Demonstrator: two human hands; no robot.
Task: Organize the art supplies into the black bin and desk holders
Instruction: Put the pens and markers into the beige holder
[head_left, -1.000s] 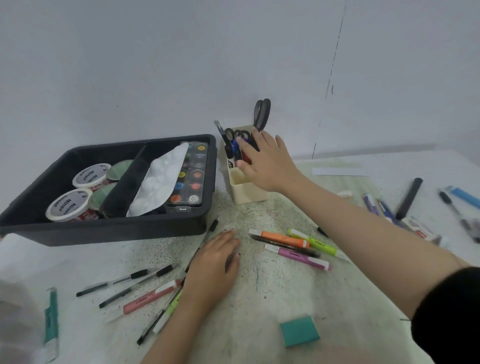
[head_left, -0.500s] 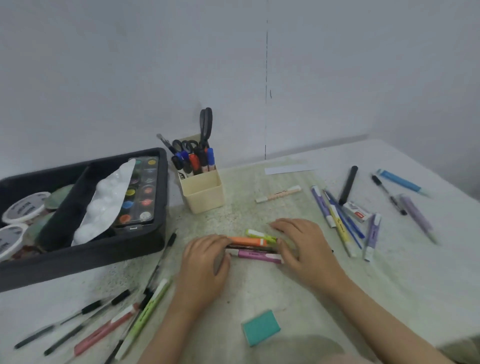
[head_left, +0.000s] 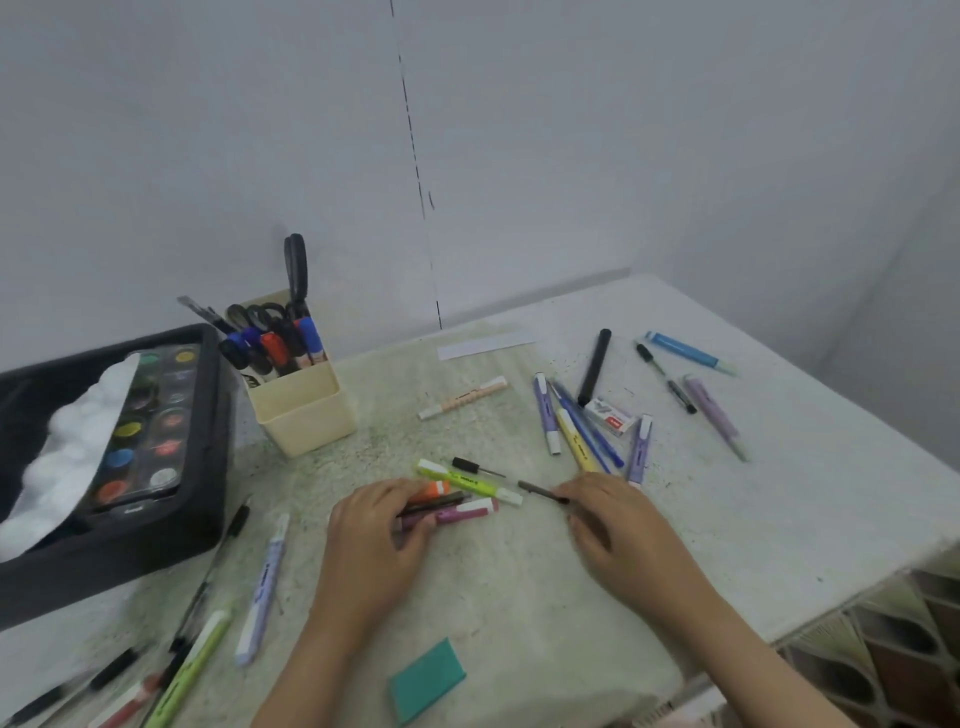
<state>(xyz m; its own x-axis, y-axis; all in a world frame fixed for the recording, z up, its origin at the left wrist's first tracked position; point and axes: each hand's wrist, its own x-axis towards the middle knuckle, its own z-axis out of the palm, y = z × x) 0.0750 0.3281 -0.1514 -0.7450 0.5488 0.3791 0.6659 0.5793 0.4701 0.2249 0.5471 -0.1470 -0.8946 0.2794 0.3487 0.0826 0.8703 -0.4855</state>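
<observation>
Gripping a bunch of orange, dark and magenta markers (head_left: 452, 506) on the table (head_left: 519, 597), the left hand (head_left: 371, 540) curls its fingers over their left ends. The right hand (head_left: 618, 530) rests with fingers loosely bent, index fingertip touching the end of a dark pen (head_left: 540, 491) beside the green highlighter (head_left: 467, 480).

The left grip (head_left: 374, 535) and the right grip (head_left: 623, 535) are showing as bare hands. Both forearms are going uncovered as far as visible.
</observation>
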